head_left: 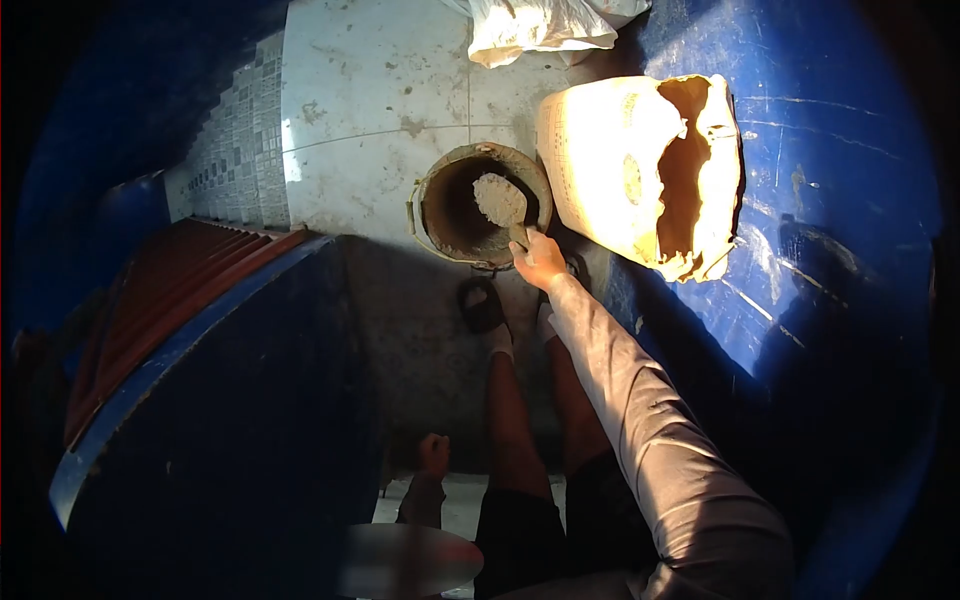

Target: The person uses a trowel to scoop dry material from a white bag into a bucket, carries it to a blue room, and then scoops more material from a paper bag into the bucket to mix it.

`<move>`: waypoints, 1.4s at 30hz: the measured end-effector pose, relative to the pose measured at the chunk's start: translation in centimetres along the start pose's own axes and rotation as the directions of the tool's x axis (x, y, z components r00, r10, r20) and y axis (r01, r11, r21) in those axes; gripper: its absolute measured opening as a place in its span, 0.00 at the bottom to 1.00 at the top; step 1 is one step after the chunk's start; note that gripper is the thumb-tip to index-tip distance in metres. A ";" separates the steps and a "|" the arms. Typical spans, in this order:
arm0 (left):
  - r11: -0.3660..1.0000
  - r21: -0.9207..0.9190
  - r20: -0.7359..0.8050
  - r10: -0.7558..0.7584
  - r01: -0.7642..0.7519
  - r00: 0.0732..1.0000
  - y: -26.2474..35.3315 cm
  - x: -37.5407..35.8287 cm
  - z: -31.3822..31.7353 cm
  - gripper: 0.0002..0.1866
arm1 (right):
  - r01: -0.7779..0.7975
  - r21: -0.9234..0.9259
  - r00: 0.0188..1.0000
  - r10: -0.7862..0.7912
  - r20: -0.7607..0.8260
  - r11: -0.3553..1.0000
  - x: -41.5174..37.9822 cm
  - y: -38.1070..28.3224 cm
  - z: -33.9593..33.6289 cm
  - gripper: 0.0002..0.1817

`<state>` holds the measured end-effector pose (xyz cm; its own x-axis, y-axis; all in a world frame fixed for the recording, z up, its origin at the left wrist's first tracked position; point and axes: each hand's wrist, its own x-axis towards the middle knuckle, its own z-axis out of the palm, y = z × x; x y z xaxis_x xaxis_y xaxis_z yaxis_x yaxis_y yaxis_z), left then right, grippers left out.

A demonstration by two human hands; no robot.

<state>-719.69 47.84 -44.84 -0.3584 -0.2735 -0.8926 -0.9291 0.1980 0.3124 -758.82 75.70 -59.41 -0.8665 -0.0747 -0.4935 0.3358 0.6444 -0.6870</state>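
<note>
My right hand (540, 260) is closed round the handle of a trowel (519, 235) that reaches into a bucket. Pale grey powdery material (498, 200) lies on the trowel's blade, over the bucket's dark inside. The round, dirt-crusted bucket (428, 222) stands on the floor in front of my feet. Right beside it is a large paper sack (595, 160) with a torn, open mouth facing right. My left hand (434, 455) hangs low by my legs, in shadow, its fingers curled; whether it holds anything cannot be made out.
Blue surfaces (780, 190) rise on the right and at the lower left. A white crumpled bag (540, 30) lies at the top. Reddish-brown ridged material (170, 300) is at the left, near small grey tiles (240, 140). My sandalled foot (482, 305) is just below the bucket.
</note>
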 end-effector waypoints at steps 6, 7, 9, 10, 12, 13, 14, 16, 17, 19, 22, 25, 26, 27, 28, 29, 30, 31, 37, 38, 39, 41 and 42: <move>0.963 -0.209 0.033 -0.168 0.171 0.985 2.1 -1.2 3.2 0.12 | -0.060 -0.393 0.991 0.101 0.082 0.917 1.7 -1.8 2.7 0.23; 0.932 -0.250 0.050 -0.259 0.263 0.965 2.7 -1.4 3.7 0.12 | -0.095 -0.474 0.985 0.150 0.080 0.875 1.8 -2.2 2.8 0.23; 0.939 -0.248 0.042 -0.235 0.238 0.971 3.6 -1.8 4.2 0.12 | -0.125 -0.554 0.978 0.195 0.069 0.823 1.7 -3.0 2.4 0.24; 0.947 -0.241 0.031 -0.213 0.214 0.977 4.0 -1.8 4.3 0.12 | -0.081 -0.638 0.990 0.134 0.034 0.765 1.1 -3.4 2.1 0.20; 0.959 -0.247 -0.007 -0.142 0.136 0.990 4.1 -1.4 4.4 0.11 | -0.046 -0.717 0.998 0.070 0.005 0.695 0.1 -3.5 1.8 0.15; 0.967 -0.249 -0.046 -0.071 0.057 0.996 4.1 -1.2 4.6 0.11 | -0.021 -0.749 1.000 0.029 -0.003 0.662 -0.2 -3.1 1.4 0.18; 0.967 -0.249 -0.044 -0.067 0.055 0.997 4.1 -1.1 4.6 0.11 | 0.002 -0.778 1.000 -0.012 -0.007 0.628 -0.7 -2.7 1.0 0.22; 0.956 -0.293 -0.113 -0.048 0.013 0.992 5.5 -0.3 4.4 0.12 | 0.022 -0.763 0.999 -0.049 -0.013 0.646 -2.2 -3.0 -0.7 0.25; 0.958 -0.287 -0.111 -0.043 0.010 0.993 6.1 0.2 4.3 0.12 | 0.047 -0.747 0.996 -0.085 -0.012 0.663 -3.3 -3.3 -1.6 0.29; 0.958 -0.268 -0.151 0.059 -0.098 0.987 7.3 1.5 4.0 0.12 | 0.102 -0.682 0.977 -0.200 -0.067 0.725 -5.9 -3.6 -3.7 0.30; 0.964 -0.248 -0.124 0.067 -0.096 0.990 12.7 2.9 3.6 0.12 | 0.247 -0.453 0.911 -0.364 -0.193 0.857 -9.9 -4.4 -7.4 0.30; 0.972 -0.203 -0.043 0.114 -0.120 0.993 19.0 4.5 3.9 0.12 | 0.269 -0.276 0.883 -0.351 -0.313 0.923 -14.6 -8.7 -13.1 0.27; 0.973 -0.193 -0.024 0.127 -0.129 0.992 21.3 4.9 4.4 0.12 | 0.260 -0.244 0.873 -0.335 -0.354 0.934 -16.1 -9.4 -14.6 0.26; 0.971 -0.175 0.040 0.175 -0.165 0.984 23.6 5.2 4.9 0.12 | 0.223 -0.245 0.861 -0.309 -0.405 0.943 -17.4 -10.2 -16.1 0.25; 0.965 -0.161 0.101 0.224 -0.206 0.969 26.0 5.7 5.5 0.13 | 0.190 -0.245 0.843 -0.286 -0.456 0.951 -18.5 -11.0 -17.6 0.25; 0.948 -0.059 0.111 0.317 -0.312 0.942 28.2 6.5 6.4 0.14 | 0.170 -0.232 0.807 -0.270 -0.525 0.958 -19.3 -11.6 -18.9 0.25; 0.909 0.041 0.130 0.406 -0.414 0.905 30.6 7.3 7.3 0.15 | 0.121 -0.221 0.777 -0.231 -0.585 0.968 -19.8 -11.7 -19.9 0.24; 0.874 0.032 0.132 0.478 -0.485 0.869 33.2 8.0 8.5 0.16 | 0.067 -0.268 0.758 -0.223 -0.613 0.961 -19.9 -12.3 -21.3 0.24; 0.737 0.051 0.117 0.666 -0.674 0.737 51.8 6.1 16.4 0.22 | -0.126 -0.451 0.818 -0.164 -0.551 0.884 -15.9 -7.8 -23.3 0.30; 0.738 0.130 0.123 0.651 -0.663 0.749 54.0 5.6 17.6 0.26 | -0.138 -0.490 0.827 -0.172 -0.535 0.861 -14.5 -6.9 -23.1 0.32; 0.703 0.283 0.128 0.646 -0.652 0.752 56.1 4.8 18.7 0.29 | -0.154 -0.519 0.833 -0.172 -0.526 0.841 -12.9 -6.2 -22.8 0.34; 0.575 0.576 0.144 0.628 -0.581 0.765 58.1 5.3 20.8 0.36 | -0.190 -0.584 0.842 -0.175 -0.510 0.789 -9.6 -4.7 -22.5 0.34; 0.543 0.626 0.168 0.607 -0.560 0.776 58.3 6.3 21.4 0.29 | -0.193 -0.600 0.840 -0.186 -0.510 0.776 -7.3 -3.8 -22.3 0.34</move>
<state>-774.17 77.81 -39.24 -0.8274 0.0657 -0.5578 -0.2467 0.8497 0.4660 -762.02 90.77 -41.28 -0.9785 0.2059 -0.0145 0.2062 0.9714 -0.1180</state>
